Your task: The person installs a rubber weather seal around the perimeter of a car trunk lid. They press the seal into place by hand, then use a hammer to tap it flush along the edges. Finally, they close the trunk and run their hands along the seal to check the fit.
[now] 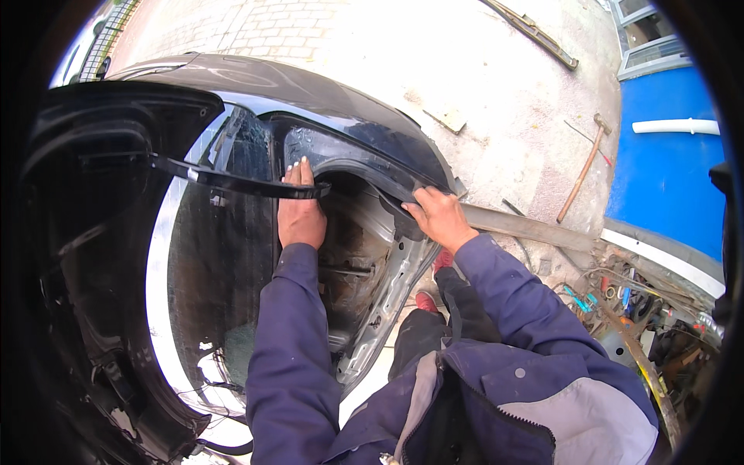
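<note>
W/ the black curved rubber seal [358, 172] edging the open silver metal trunk [394, 280] prob. pinched by R hand [440, 215], the flat, unclenched L hand [301, 220] could be trapped by the black curved hinge arm [225, 181] crossing it if the raised black lid [93, 174] were dropped.

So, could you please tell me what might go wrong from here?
If the large black panel swings, the curved black arm, which crosses the left hand in this view, could pinch it. The bare right hand, with fingers at the opening's rim, might get cut if that rim is sharp. The hammer lying on the ground could trip someone.
</note>
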Available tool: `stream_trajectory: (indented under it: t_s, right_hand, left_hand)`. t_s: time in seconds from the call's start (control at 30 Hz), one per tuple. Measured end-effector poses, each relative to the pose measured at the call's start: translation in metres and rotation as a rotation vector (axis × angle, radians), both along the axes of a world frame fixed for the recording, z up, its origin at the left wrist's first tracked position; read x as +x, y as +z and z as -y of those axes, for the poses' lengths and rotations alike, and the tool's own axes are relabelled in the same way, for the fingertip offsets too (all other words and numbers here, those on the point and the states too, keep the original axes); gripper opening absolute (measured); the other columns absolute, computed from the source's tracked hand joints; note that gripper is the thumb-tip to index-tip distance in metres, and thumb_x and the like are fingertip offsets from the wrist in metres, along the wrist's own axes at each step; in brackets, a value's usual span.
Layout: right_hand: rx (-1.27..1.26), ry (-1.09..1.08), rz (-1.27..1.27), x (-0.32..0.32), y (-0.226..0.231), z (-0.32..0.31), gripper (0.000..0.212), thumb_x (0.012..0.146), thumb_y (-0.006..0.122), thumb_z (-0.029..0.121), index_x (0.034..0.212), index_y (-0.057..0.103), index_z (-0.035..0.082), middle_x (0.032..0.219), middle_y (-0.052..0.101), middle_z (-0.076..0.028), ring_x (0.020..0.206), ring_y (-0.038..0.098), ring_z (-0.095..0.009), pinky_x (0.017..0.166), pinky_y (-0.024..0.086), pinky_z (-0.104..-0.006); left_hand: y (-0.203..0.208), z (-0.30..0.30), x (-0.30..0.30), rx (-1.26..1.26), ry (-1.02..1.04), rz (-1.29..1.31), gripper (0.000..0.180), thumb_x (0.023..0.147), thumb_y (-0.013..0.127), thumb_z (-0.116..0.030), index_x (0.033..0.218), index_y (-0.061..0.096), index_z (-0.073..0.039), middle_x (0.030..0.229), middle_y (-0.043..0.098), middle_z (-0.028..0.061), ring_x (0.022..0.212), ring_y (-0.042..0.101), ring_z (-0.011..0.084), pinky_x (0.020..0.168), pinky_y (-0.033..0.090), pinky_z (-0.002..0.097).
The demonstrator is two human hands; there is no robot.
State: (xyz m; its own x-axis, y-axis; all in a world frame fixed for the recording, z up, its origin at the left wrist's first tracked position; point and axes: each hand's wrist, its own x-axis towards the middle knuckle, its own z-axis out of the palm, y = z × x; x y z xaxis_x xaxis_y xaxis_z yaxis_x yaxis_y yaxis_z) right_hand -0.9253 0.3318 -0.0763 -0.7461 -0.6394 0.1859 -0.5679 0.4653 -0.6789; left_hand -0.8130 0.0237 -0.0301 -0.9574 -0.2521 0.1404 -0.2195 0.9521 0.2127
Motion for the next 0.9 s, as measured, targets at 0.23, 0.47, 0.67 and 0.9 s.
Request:
stream_trajectory:
  t_s: [0.23, 0.47, 0.67, 0.9]
  right_hand:
    - [0.044, -0.037, -0.06, 0.003, -0.009, 0.003, 0.033, 0.102, 0.088, 0.032, 0.095, 0.068, 0.006, 0.087, 0.072, -0.019, 0.08, 0.075, -0.048, 0.071, 0.062, -0.0573]
    - [0.084, -0.082, -0.024, 0.005, -0.01, 0.006, 0.038, 0.1, 0.087, 0.039, 0.099, 0.072, 0.004, 0.095, 0.079, -0.023, 0.094, 0.08, -0.048, 0.084, 0.065, -0.0574]
    - [0.126, -0.136, 0.038, 0.008, -0.014, 0.006, 0.042, 0.096, 0.09, 0.041, 0.109, 0.075, 0.005, 0.104, 0.081, -0.023, 0.101, 0.081, -0.047, 0.092, 0.067, -0.0576]
    - [0.044, -0.148, 0.089, 0.013, -0.015, 0.002, 0.033, 0.094, 0.091, 0.036, 0.104, 0.077, 0.009, 0.097, 0.078, -0.019, 0.092, 0.082, -0.045, 0.083, 0.068, -0.0556]
  left_hand:
    - [0.005, -0.004, 0.004, -0.057, 0.002, -0.152, 0.059, 0.104, 0.066, -0.004, 0.161, 0.056, 0.006, 0.153, 0.065, 0.0299, 0.145, 0.059, 0.0495, 0.127, 0.048, 0.0532]
    - [0.035, -0.097, 0.027, -0.096, -0.333, -0.461, 0.031, 0.089, 0.079, -0.007, 0.12, 0.073, -0.006, 0.116, 0.07, 0.0143, 0.116, 0.067, 0.0364, 0.102, 0.053, 0.0502]
    - [0.006, -0.146, -0.085, 0.112, -0.11, -0.497, 0.009, 0.101, 0.072, -0.008, 0.107, 0.07, -0.001, 0.106, 0.067, 0.0199, 0.104, 0.064, 0.0435, 0.095, 0.052, 0.0541]
    - [-0.036, -0.142, -0.142, 0.067, 0.302, -0.566, 0.03, 0.115, 0.059, -0.025, 0.122, 0.071, 0.001, 0.12, 0.071, 0.0238, 0.118, 0.063, 0.046, 0.105, 0.05, 0.0551]
